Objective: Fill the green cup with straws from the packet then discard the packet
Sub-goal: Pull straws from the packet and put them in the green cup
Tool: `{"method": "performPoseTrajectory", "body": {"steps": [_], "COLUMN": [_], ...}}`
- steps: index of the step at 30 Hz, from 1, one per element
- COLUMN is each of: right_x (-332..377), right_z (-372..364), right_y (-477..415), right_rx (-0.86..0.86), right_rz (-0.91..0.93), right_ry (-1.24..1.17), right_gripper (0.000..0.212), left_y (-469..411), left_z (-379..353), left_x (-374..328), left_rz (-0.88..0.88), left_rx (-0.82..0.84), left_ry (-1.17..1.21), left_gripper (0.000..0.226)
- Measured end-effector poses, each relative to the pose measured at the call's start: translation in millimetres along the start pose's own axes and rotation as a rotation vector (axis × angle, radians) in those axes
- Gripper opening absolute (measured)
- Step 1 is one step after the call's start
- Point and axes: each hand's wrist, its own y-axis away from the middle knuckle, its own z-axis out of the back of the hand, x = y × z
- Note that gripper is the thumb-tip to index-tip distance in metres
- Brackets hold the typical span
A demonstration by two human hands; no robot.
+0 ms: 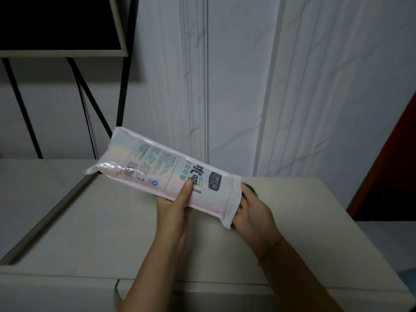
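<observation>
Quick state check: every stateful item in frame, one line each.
White plastic straw packet: held up in both hands, slanted, looks full.
Left hand: grips packet's middle, thumb on top.
Right hand: holds packet's near end.
Green cup: mostly hidden behind packet and Right hand; contents unseen.

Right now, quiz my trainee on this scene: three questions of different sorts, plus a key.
1. True or false: the packet lies flat on the table.
2. Which hand grips the packet's end nearest the green cup? A left, B right.
3. Fill in: ____ hands hold the packet.
Key: 1 false; 2 B, the right hand; 3 two, the left hand too.
</observation>
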Motion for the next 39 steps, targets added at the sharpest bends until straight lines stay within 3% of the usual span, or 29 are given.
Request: {"method": "performPoseTrajectory", "body": {"steps": [7, 11, 14, 17, 19, 22, 26, 34, 39], "right_x": [-5.0, -8.9, -11.1, -13.7, -13.5, -6.4, 1.0, 4.0, 21.9], "right_z": [-15.9, -8.6, -10.1, -15.3, -11.8, -2.5, 1.5, 2.2, 9.8], "right_y": [-3.2, -15.9, -16.8, -7.0, -1.2, 2.5, 6.3, 5.0, 5.7], "right_rx": [0.035, -0.079, -0.103, -0.004, 0.019, -0.106, -0.116, -0.066, -0.102], "right_rz": [-0.057, 0.033, 0.021, -0.007, 0.085, 0.288, 0.369, 0.421, 0.427], "right_ry": [-0.121, -0.093, -0.067, 0.0, 0.169, 0.543, 0.745, 0.756, 0.771], "right_gripper": [0.053, 0.051, 0.047, 0.044, 0.037, 0.03, 0.023, 0.007, 0.009], "left_y": [2.3, 6.2, 6.6, 7.9, 8.1, 3.7, 0.8, 2.2, -2.6], "left_z": [1.3, -0.8, -1.2, -5.7, -6.5, 1.9, 9.0, 6.2, 18.1], "left_x": [-8.3, -8.1, -6.1, 2.5, 6.2, 3.7, 3.5, 7.1, 0.1], "left_rz": [-0.11, -0.091, -0.068, 0.005, 0.061, 0.133, 0.194, 0.256, 0.261], "left_rx": [0.042, 0.063, 0.06, 0.019, -0.032, -0.079, -0.091, -0.099, -0.197], "left_ry": [-0.217, -0.205, -0.126, -0.022, 0.057, 0.181, 0.276, 0.373, 0.516], "left_gripper": [0.071, 0.073, 0.067, 0.062, 0.062, 0.059, 0.054, 0.046, 0.049]}}
